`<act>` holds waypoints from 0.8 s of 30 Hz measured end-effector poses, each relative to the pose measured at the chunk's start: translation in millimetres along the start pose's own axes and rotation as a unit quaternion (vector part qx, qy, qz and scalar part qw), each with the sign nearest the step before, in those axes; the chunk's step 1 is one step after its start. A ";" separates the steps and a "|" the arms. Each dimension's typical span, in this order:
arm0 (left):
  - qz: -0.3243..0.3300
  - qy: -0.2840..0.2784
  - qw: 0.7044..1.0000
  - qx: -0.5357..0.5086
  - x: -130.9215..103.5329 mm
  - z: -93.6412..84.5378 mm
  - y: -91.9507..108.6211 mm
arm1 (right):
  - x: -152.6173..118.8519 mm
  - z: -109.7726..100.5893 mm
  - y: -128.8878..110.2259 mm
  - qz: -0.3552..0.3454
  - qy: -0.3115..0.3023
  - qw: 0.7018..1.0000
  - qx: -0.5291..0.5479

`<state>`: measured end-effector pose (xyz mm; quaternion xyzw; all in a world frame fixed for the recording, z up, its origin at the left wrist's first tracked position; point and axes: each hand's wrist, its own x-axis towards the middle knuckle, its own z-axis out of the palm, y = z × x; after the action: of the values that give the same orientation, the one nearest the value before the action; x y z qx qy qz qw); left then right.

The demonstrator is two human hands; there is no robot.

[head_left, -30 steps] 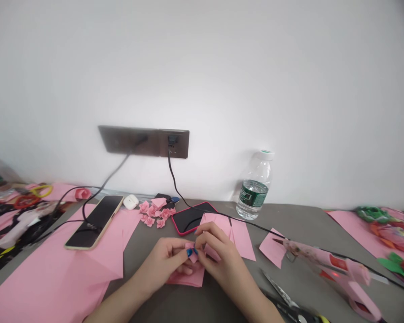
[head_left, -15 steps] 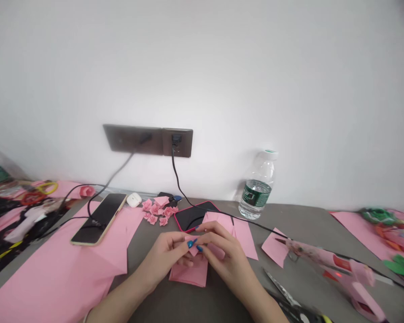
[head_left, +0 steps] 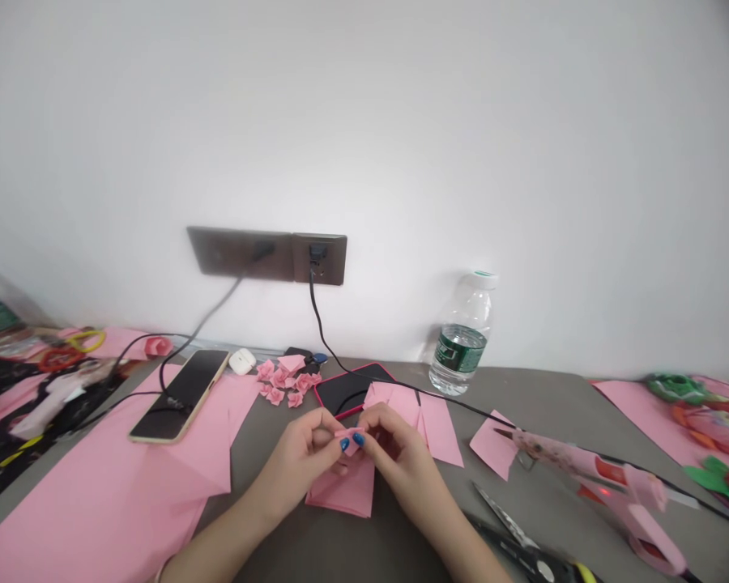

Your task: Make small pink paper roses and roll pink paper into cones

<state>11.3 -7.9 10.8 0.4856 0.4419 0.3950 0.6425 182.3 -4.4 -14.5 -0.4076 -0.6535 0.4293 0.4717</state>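
Note:
Between my two hands is a small folded piece of pink paper (head_left: 351, 442). My left hand (head_left: 312, 453) pinches its left side, with the blue-nailed thumb on top. From the other side my right hand (head_left: 394, 449) grips it, thumb and fingers closed close to the left thumb. Under the hands lies a stack of pink paper squares (head_left: 343, 491) on the grey table. Several small folded pink paper roses (head_left: 285, 378) are grouped just beyond the left hand. Fingers cover part of the held paper.
A phone (head_left: 182, 397) rests on large pink sheets (head_left: 127, 486) at left. A red-edged tablet (head_left: 352, 386) lies behind the hands. To the right are a water bottle (head_left: 460, 344), scissors (head_left: 516, 534) and a pink glue gun (head_left: 613, 478) with its red light lit. A black cord (head_left: 449, 397) crosses the table.
My right hand's fingers, raised and spread half a second ago, have curled in, and its thumb now presses the small pink paper beside the left thumb. The left hand has barely moved.

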 end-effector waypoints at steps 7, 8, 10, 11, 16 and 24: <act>-0.014 -0.004 1.000 -0.016 -0.2 0.2 -2.6 | -2.4 2.9 -7.2 -0.026 -0.018 0.999 -0.018; -0.017 -0.004 1.000 -0.017 -0.6 0.6 -2.0 | -2.6 3.3 -8.2 -0.029 -0.020 0.999 -0.020; -0.023 -0.001 1.000 -0.020 -1.2 1.5 -0.4 | -2.7 3.7 -9.7 -0.033 -0.021 0.999 -0.021; -0.027 0.001 0.999 -0.022 -1.3 1.9 0.4 | -2.6 3.7 -10.2 -0.034 -0.021 0.999 -0.019; -0.018 0.008 1.000 -0.012 -0.1 1.0 2.3 | -1.2 1.6 -10.6 -0.030 -0.007 0.999 -0.017; 0.034 0.004 0.998 0.053 -0.6 -4.0 1.1 | -1.0 1.2 -11.0 -0.041 0.002 0.999 -0.020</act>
<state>7.3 -7.1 11.4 0.5324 0.4480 0.3947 0.6000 180.0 -8.8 -4.6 -0.3904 -0.6771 0.3957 0.4822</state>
